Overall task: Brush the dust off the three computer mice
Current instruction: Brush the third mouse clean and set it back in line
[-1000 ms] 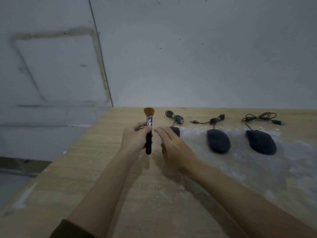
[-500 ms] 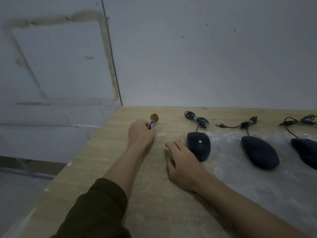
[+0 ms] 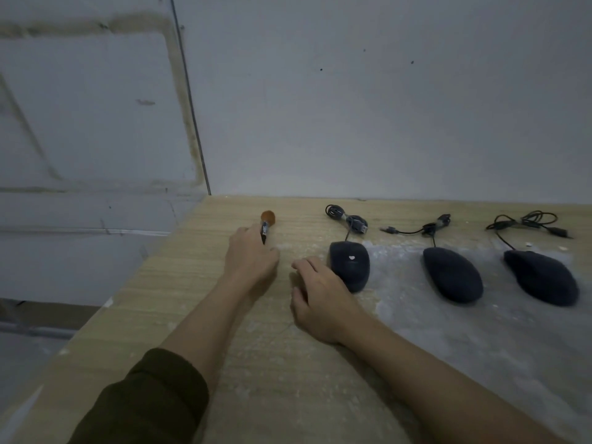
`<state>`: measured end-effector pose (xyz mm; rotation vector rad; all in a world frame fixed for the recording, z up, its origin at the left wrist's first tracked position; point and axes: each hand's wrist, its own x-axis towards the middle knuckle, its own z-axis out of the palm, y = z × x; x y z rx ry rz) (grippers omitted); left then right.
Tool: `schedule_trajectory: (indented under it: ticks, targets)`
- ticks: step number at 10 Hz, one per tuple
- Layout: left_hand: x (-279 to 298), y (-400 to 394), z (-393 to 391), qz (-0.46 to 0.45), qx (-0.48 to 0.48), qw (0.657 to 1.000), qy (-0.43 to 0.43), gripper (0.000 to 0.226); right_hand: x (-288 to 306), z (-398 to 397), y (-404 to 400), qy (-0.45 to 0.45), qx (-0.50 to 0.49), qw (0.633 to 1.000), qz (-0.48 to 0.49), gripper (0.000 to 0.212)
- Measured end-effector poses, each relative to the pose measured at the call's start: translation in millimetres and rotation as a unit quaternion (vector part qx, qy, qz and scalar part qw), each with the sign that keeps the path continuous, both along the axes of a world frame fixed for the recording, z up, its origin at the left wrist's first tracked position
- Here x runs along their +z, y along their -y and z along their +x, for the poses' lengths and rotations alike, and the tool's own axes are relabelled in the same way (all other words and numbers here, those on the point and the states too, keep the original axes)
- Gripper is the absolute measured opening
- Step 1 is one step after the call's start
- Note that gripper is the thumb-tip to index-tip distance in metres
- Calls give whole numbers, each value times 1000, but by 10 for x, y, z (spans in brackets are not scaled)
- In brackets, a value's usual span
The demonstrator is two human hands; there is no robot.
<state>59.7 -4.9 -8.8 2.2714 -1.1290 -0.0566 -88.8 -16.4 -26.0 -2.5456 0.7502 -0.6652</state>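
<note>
Dust whitens the wooden table [image 3: 179,283] around three mice [image 3: 349,266] below a grey wall [image 3: 384,107]; left hand [image 3: 250,261] grips a brush [image 3: 266,226], right hand [image 3: 320,299] rests open.

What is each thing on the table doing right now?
brush: gripped in the left hand, bristles pointing away, low over the table
right hand: flat on the table, beside the left mouse, holding nothing
middle mouse: lying untouched on the dusty patch
right mouse: lying untouched on the dusty patch
cables: bundled behind the mice
</note>
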Motion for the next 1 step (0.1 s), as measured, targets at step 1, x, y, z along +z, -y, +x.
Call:
schedule_trajectory:
  ticks: [1]
  targets:
    - [20, -148, -162, 36, -30, 998, 41, 46, 52, -56, -24, 16, 9, 999, 30, 26]
